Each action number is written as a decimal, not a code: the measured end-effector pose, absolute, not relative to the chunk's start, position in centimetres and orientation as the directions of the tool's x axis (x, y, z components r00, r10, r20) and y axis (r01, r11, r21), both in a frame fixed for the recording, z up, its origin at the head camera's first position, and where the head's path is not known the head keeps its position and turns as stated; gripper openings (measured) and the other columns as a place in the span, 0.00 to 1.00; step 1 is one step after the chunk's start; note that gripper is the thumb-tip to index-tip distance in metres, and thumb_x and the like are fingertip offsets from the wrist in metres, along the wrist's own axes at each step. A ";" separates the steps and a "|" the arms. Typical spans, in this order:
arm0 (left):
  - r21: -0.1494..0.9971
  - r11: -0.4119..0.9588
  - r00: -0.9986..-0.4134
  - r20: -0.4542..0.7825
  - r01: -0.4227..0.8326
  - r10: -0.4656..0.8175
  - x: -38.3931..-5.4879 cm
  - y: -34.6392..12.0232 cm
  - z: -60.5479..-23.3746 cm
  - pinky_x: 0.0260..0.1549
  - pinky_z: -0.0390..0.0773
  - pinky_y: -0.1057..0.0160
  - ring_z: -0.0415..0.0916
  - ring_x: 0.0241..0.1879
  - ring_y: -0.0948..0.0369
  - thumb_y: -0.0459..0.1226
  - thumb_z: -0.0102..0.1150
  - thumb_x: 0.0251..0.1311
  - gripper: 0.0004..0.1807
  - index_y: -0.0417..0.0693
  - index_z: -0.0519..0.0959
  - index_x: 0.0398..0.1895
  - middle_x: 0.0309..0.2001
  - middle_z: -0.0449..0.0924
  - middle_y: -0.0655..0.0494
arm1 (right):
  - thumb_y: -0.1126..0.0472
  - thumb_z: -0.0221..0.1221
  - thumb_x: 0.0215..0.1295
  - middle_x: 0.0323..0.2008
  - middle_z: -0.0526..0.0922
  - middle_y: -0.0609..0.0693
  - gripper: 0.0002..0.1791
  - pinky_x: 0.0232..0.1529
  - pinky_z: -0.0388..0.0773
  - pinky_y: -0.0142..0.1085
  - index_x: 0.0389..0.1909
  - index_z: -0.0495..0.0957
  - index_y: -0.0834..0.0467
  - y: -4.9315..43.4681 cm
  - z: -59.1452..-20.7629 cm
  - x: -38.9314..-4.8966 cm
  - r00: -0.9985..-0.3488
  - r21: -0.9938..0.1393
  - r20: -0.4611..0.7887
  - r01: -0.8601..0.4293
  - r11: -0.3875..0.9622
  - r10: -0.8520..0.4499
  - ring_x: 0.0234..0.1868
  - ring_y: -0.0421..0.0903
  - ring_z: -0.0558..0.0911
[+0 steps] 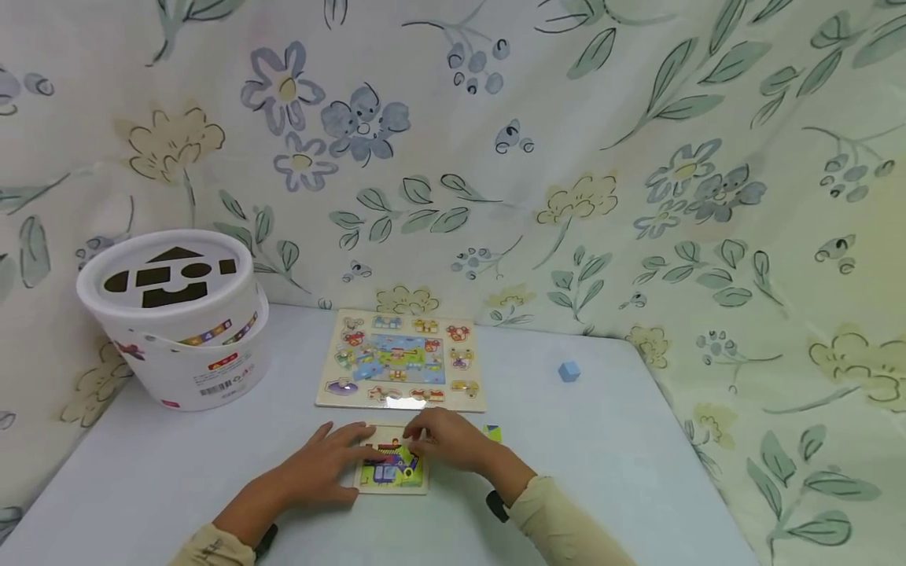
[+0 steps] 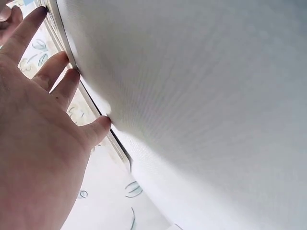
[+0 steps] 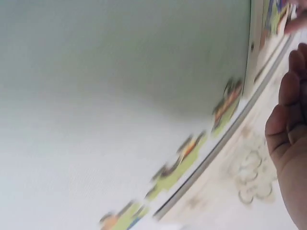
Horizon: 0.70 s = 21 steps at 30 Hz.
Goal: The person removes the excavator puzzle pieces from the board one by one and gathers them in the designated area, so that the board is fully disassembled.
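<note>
A small wooden jigsaw board (image 1: 392,492) with a purple vehicle picture lies near the front middle of the table. My left hand (image 1: 322,465) rests on its left side, fingers spread and fairly straight. In the left wrist view, the left hand (image 2: 41,124) is seen from the palm side. From the right, my right hand (image 1: 453,440) reaches over the board, its fingertips pinching a small green puzzle piece (image 1: 406,454) against the picture. In the right wrist view, the right hand (image 3: 292,153) has bent fingers, and its fingertips are partly cut off.
Several loose puzzle pieces (image 3: 177,167) lie right of the board, one of them a green piece (image 1: 493,432) beside the right wrist. Behind stands a larger wooden puzzle board (image 1: 327,369). A white lidded bucket (image 1: 191,354) is at the left, a blue cube (image 1: 569,371) at the right.
</note>
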State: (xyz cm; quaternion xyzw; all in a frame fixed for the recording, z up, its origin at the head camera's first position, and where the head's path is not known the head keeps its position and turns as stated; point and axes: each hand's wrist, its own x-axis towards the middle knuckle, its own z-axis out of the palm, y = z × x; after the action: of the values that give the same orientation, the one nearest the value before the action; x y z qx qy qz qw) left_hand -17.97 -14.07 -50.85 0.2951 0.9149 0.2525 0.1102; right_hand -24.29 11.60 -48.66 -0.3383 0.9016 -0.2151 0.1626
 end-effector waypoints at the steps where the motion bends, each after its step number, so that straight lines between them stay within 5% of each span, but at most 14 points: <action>1: 0.534 0.693 -0.800 -0.051 0.484 0.598 -18.0 -14.1 -50.8 0.64 0.46 0.26 0.53 0.72 0.44 0.45 0.67 0.48 0.32 0.67 0.75 0.61 0.71 0.62 0.48 | 0.53 0.59 0.68 0.39 0.81 0.35 0.10 0.42 0.76 0.28 0.46 0.83 0.49 10.9 -48.8 -24.1 -0.702 -0.463 -0.142 -0.576 0.674 -0.698 0.40 0.31 0.76; 12: 0.578 0.645 -0.769 -0.044 0.501 0.638 -18.1 -14.3 -50.5 0.60 0.46 0.23 0.55 0.71 0.39 0.42 0.68 0.50 0.14 0.65 0.79 0.41 0.69 0.64 0.43 | 0.48 0.60 0.66 0.39 0.80 0.36 0.11 0.41 0.72 0.25 0.44 0.84 0.46 7.6 -50.4 -22.7 -0.674 -0.293 -0.037 -0.699 0.652 -0.738 0.41 0.31 0.74; 21: 0.605 0.636 -0.778 -0.043 0.480 0.627 -18.0 -14.4 -50.6 0.62 0.43 0.25 0.54 0.72 0.41 0.41 0.67 0.50 0.13 0.66 0.80 0.39 0.69 0.64 0.45 | 0.48 0.63 0.63 0.33 0.77 0.36 0.10 0.40 0.72 0.27 0.39 0.82 0.48 6.6 -50.4 -22.5 -0.757 -0.302 -0.072 -0.604 0.737 -0.650 0.37 0.32 0.73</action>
State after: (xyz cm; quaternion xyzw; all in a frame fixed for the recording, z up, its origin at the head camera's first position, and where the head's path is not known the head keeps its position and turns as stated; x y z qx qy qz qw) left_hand -18.01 -14.41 -50.65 0.3090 0.8956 0.2943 0.1254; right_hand -22.53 6.56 -50.37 -0.3379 0.9280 -0.1310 0.0864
